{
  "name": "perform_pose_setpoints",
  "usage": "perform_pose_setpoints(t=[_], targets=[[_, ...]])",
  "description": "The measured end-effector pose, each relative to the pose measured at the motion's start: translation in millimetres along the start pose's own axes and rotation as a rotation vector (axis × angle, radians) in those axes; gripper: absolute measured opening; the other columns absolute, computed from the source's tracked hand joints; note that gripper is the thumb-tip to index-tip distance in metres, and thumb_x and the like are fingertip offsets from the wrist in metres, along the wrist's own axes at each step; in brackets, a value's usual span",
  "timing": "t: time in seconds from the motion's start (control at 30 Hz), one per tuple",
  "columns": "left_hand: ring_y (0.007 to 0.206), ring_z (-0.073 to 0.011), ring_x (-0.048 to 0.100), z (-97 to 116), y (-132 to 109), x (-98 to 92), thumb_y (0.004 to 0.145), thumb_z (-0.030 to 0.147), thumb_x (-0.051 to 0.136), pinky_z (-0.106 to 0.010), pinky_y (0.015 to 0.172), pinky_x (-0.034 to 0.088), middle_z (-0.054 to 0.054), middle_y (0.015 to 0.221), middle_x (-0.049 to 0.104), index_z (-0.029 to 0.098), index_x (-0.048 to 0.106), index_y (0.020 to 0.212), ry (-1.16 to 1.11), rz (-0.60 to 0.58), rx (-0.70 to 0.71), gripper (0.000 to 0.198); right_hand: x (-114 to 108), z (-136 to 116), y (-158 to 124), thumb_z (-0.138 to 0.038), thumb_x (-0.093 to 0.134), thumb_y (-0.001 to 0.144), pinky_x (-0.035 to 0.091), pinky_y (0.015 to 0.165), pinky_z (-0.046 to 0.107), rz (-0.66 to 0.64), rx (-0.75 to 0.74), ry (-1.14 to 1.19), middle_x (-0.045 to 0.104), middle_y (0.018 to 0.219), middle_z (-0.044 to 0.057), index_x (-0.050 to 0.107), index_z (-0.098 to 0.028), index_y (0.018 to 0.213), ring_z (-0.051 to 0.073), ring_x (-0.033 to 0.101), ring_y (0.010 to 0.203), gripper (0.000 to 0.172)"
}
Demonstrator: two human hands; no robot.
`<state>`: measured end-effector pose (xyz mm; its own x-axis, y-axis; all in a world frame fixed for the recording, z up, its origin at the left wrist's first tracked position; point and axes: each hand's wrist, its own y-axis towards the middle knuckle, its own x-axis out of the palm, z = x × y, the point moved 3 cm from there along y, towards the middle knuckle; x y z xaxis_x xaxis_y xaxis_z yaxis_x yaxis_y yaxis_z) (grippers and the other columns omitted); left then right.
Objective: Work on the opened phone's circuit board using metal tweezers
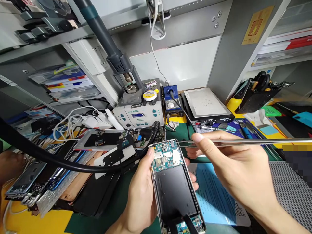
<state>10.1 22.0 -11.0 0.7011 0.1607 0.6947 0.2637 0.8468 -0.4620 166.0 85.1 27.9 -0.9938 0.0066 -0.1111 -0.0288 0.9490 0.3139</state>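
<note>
An opened smartphone (176,191) lies in my left hand (143,191), tilted toward me, with my thumb on its left edge and fingers curled behind its right edge. Its teal circuit board (168,156) shows at the top, a black rectangular area fills the middle, and a dark flex strip lies near the bottom. My right hand (236,172) pinches a pair of long metal tweezers (226,142). The tips reach the phone's top right corner; whether they touch it I cannot tell.
A hot air station (138,113) stands behind the phone, its thick black hose (80,165) crossing the left side. Phone parts (102,139) are piled left. A metal heating plate (206,102) sits back right, above a blue sheet (214,195). Another person's hand (12,167) shows at far left.
</note>
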Motion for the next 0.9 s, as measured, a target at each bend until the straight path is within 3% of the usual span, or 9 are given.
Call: perform_pose_setpoints(t=[0.2, 0.53, 0.77, 0.9], targets=[[0.085, -0.0298, 0.078, -1.5, -1.3, -0.5, 0.099, 0.068, 0.031, -0.038, 0.081, 0.060, -0.021, 0.092, 0.081, 0.006, 0.081, 0.105, -0.040, 0.014, -0.024, 0.080, 0.8, 3.8, -3.6, -0.034, 0.074, 0.095, 0.059, 0.053, 0.014, 0.033, -0.010, -0.075, 0.077, 0.069, -0.003, 0.079, -0.028, 0.068, 0.014, 0.075, 0.062, 0.028], [0.090, -0.0318, 0.078, -1.1, -1.4, -2.8, 0.098, 0.067, 0.038, -0.041, 0.085, 0.060, -0.020, 0.097, 0.081, 0.008, 0.079, 0.111, -0.005, -0.080, 0.003, 0.073, 4.4, 10.9, -3.0, -0.040, 0.075, 0.094, 0.061, 0.057, 0.017, 0.090, 0.064, -0.061, 0.077, 0.069, 0.000, 0.080, -0.030, 0.061, 0.017, 0.077, 0.068, 0.035], [0.090, -0.0328, 0.078, 1.3, -1.5, 1.3, 0.102, 0.063, 0.025, -0.042, 0.085, 0.060, -0.022, 0.096, 0.080, 0.006, 0.078, 0.110, -0.025, -0.092, -0.013, 0.078, 8.3, 19.8, -5.8, -0.050, 0.082, 0.090, 0.061, 0.058, 0.016, 0.063, 0.243, 0.187, 0.077, 0.067, 0.002, 0.079, -0.025, 0.069, 0.015, 0.074, 0.059, 0.033], [0.079, -0.0302, 0.075, 4.0, -2.2, 8.8, 0.103, 0.054, 0.033, -0.044, 0.076, 0.061, -0.016, 0.094, 0.079, 0.014, 0.075, 0.118, -0.116, -0.013, 0.025, 0.060, 6.2, 30.0, -5.6, -0.050, 0.089, 0.083, 0.064, 0.060, 0.024, 0.100, 0.351, 0.351, 0.076, 0.072, 0.003, 0.078, -0.021, 0.080, 0.021, 0.076, 0.064, 0.031]])
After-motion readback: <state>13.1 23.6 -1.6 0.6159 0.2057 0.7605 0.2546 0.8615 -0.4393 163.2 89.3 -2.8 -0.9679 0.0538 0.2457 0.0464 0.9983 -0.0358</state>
